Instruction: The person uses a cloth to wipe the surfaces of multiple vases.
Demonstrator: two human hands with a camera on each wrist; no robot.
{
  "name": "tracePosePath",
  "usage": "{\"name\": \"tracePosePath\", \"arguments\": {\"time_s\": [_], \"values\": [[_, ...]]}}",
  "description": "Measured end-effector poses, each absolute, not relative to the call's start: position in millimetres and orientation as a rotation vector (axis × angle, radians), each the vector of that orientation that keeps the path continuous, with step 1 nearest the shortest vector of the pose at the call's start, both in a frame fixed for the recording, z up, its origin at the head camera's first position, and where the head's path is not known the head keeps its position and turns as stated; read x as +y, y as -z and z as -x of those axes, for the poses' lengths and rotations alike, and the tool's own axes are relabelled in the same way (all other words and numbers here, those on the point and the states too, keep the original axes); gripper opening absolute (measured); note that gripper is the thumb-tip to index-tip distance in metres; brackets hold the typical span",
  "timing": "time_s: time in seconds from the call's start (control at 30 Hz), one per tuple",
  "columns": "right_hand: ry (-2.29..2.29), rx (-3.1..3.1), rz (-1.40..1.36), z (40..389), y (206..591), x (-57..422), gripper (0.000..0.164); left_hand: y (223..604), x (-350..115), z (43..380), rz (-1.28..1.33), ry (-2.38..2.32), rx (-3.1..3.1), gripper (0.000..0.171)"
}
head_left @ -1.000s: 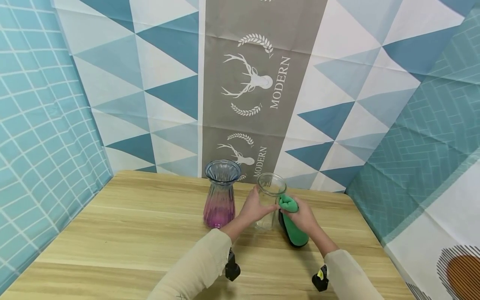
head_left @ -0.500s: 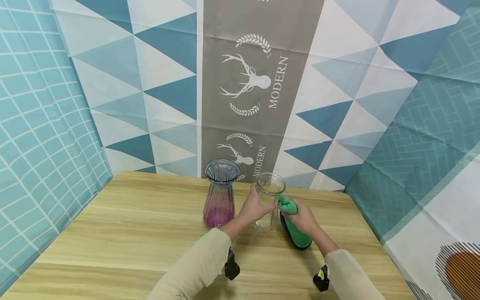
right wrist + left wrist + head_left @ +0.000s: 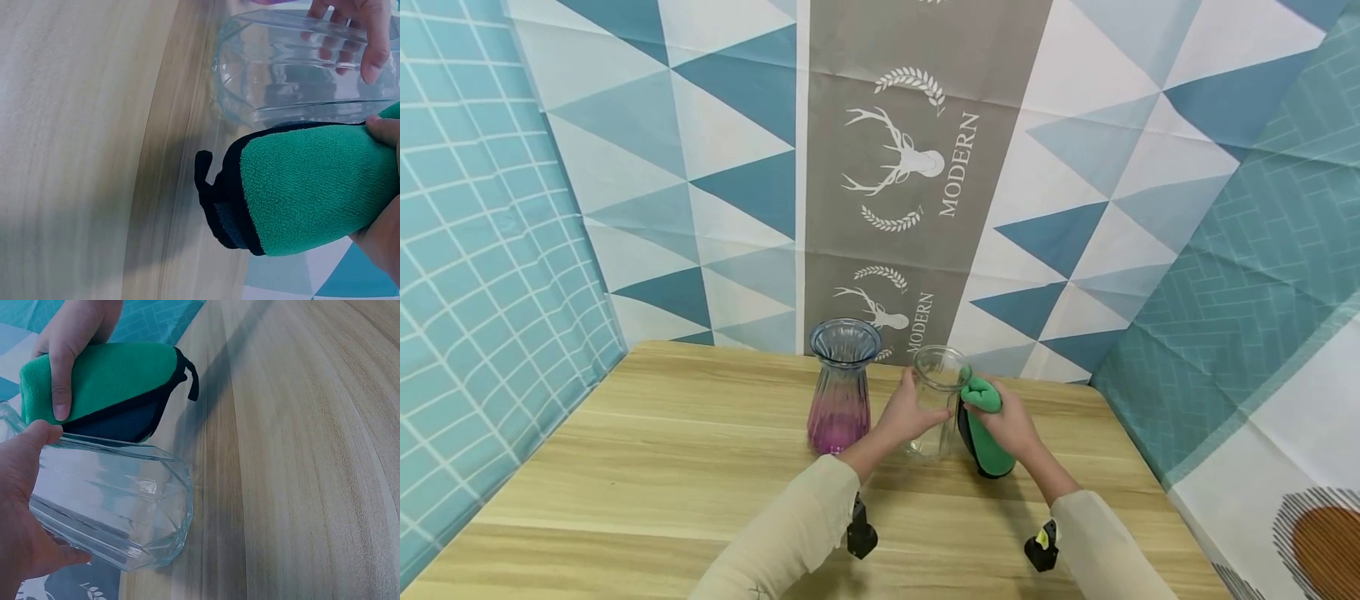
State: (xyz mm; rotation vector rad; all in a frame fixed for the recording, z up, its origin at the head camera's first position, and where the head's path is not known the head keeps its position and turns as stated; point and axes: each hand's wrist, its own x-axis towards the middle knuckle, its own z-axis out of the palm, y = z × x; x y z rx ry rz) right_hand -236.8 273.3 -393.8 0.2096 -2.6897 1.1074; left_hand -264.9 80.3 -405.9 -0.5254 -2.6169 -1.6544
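Note:
A clear glass vase (image 3: pixel 931 433) with faceted sides stands upright on the wooden table. My left hand (image 3: pixel 908 414) grips it from the left, thumb and fingers around its wall. In my right hand (image 3: pixel 1011 421) is a green cloth (image 3: pixel 312 187) with black edging and a small black loop, folded and bunched in the grip. The cloth (image 3: pixel 119 378) lies against the vase's right side near the rim, its lower end hanging beside the glass. The fingers of the left hand (image 3: pixel 356 34) show through the glass in the right wrist view.
A ribbed vase (image 3: pixel 841 400), blue-grey at its flared top and pink at its base, stands just left of my left hand. Behind the wooden table (image 3: pixel 662 467) hangs a patterned cloth backdrop (image 3: pixel 737 167). Blue tiled fabric (image 3: pixel 475 250) borders the left.
My right hand dips slightly, then rises with the green cloth toward the vase's rim; the cloth's hanging end is higher now. The left hand and the vase stay nearly in place.

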Motion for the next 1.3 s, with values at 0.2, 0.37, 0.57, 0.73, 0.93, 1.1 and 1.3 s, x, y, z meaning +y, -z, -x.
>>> {"name": "tracePosePath", "arguments": {"time_s": [0.2,0.37,0.57,0.73,0.93,1.1,1.3], "values": [[-1.097,-2.683,-0.24,236.3,389.9,269.4,0.053,404.4,79.4,267.2,0.571,1.661,-2.59,0.088],[-1.05,-2.706,-0.247,236.7,392.3,269.7,0.049,404.9,78.4,268.6,0.602,1.671,-2.587,0.089],[-1.023,-2.772,-0.234,236.4,398.4,272.2,0.045,405.0,79.0,267.1,0.624,1.719,-2.557,0.088],[-1.022,-2.813,-0.273,235.7,407.1,273.5,0.052,404.4,78.9,265.8,0.623,1.738,-2.556,0.086],[-1.0,-2.838,-0.295,234.5,411.2,274.7,0.053,404.5,78.6,265.4,0.642,1.723,-2.556,0.085],[-1.016,-2.852,-0.268,234.0,409.8,277.4,0.053,403.5,76.5,266.4,0.656,1.686,-2.572,0.084],[-1.04,-2.806,-0.258,234.5,402.4,280.4,0.052,401.9,73.9,267.4,0.682,1.633,-2.588,0.083]]}}
